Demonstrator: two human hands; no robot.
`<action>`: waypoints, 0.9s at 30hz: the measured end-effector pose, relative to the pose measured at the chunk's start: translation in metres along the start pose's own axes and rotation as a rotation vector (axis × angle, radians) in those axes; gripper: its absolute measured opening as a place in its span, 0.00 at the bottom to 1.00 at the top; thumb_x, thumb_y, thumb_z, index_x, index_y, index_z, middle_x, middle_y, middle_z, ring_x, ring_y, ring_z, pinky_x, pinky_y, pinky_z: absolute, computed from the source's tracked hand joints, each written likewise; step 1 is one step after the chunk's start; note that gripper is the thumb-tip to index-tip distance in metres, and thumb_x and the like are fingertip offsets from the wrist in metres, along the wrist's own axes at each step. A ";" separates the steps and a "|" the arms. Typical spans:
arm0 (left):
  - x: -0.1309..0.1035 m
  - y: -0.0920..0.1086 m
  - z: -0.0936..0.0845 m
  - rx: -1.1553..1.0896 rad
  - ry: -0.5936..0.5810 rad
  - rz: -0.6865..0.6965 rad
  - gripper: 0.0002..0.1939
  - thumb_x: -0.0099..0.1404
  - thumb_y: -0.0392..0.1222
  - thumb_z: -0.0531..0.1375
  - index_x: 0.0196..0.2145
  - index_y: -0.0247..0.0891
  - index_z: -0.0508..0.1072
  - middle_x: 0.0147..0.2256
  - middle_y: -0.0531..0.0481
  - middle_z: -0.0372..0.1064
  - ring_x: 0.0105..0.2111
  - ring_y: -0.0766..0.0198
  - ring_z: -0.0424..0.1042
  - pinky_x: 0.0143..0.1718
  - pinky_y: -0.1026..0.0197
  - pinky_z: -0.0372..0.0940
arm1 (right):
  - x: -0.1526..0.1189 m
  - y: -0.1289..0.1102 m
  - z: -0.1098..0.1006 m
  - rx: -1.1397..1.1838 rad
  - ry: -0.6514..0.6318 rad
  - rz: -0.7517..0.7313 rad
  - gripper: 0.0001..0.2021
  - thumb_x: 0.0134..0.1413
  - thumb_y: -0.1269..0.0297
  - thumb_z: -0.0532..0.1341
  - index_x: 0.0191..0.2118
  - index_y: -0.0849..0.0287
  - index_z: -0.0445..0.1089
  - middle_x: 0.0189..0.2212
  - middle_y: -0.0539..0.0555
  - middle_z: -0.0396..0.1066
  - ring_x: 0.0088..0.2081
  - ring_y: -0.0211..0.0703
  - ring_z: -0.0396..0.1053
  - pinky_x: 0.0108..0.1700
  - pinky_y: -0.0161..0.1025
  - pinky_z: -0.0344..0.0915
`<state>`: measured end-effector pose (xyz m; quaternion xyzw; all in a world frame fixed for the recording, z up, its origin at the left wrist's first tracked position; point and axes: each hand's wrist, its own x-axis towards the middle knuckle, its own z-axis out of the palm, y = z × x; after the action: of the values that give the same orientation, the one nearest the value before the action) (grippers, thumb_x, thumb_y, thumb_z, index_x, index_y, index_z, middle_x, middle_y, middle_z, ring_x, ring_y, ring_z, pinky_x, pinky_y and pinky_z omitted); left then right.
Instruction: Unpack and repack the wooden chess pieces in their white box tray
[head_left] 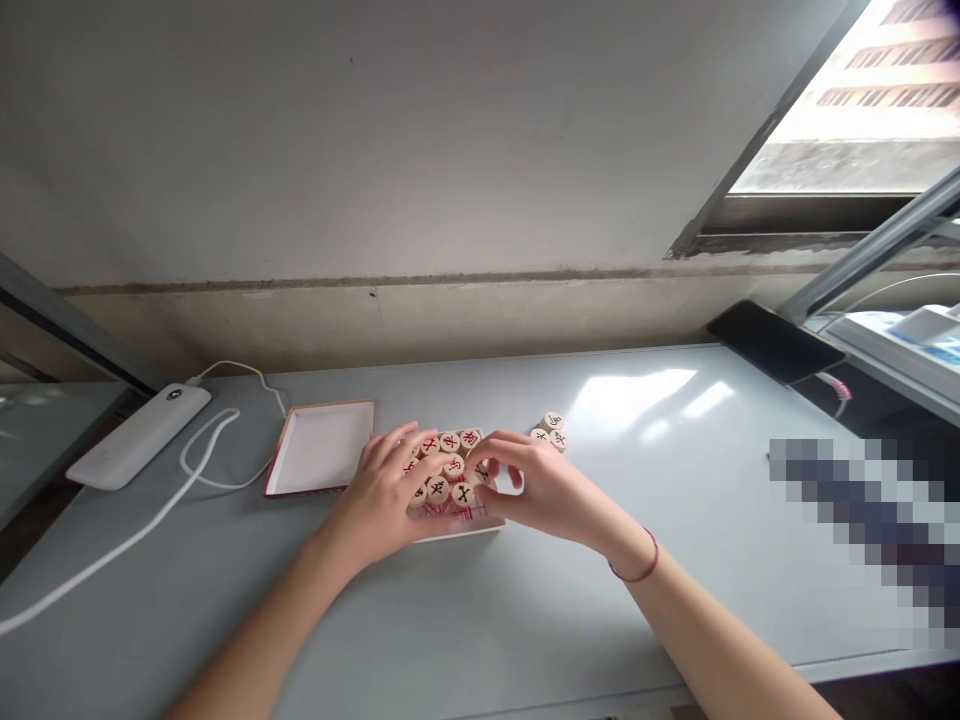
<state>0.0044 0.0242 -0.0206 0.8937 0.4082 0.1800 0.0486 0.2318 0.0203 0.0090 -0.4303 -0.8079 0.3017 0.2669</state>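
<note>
A shallow box (469, 533) on the grey table holds several round wooden Chinese chess pieces (449, 442), marked in red or black characters. A sheet with red lines shows at the box's front. My left hand (386, 495) lies over the box's left side, fingers spread and thumb along the front, partly covering the pieces. With thumb and fingers curled together, my right hand (536, 485) grips a chess piece (482, 474) at the box's right side. Just beyond that hand, a small group of chess pieces (555, 422) sits on the table, partly hidden by it.
To the left lies a box lid (322, 450), inner side up. A white power bank (139, 435) with a white cable (142, 540) is farther left. A dark phone (776, 340) rests at the back right, near a metal frame. The wall (450, 320) borders the table's far edge.
</note>
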 end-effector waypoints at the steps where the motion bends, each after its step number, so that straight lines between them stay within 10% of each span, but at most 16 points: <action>1: -0.001 -0.002 0.001 -0.004 -0.030 -0.013 0.30 0.57 0.60 0.62 0.53 0.45 0.67 0.58 0.44 0.59 0.60 0.43 0.53 0.59 0.40 0.52 | 0.000 -0.001 0.002 -0.048 -0.007 -0.026 0.08 0.52 0.72 0.59 0.38 0.54 0.70 0.33 0.51 0.70 0.32 0.37 0.67 0.34 0.36 0.67; 21: -0.005 -0.001 0.002 -0.001 -0.184 -0.052 0.44 0.50 0.55 0.67 0.62 0.50 0.56 0.65 0.43 0.43 0.62 0.41 0.48 0.61 0.31 0.42 | 0.008 0.012 0.031 -0.392 -0.011 -0.301 0.04 0.54 0.73 0.57 0.31 0.58 0.67 0.29 0.52 0.67 0.32 0.41 0.61 0.36 0.39 0.61; 27: -0.005 -0.002 0.001 -0.010 -0.195 -0.057 0.42 0.52 0.56 0.66 0.61 0.50 0.56 0.66 0.44 0.40 0.62 0.40 0.47 0.61 0.31 0.42 | 0.008 0.031 -0.010 -0.424 0.298 0.208 0.09 0.59 0.60 0.55 0.37 0.58 0.69 0.32 0.56 0.71 0.33 0.43 0.66 0.33 0.37 0.60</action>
<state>0.0003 0.0214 -0.0233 0.8946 0.4260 0.0928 0.0978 0.2515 0.0442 -0.0051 -0.5966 -0.7564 0.0849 0.2544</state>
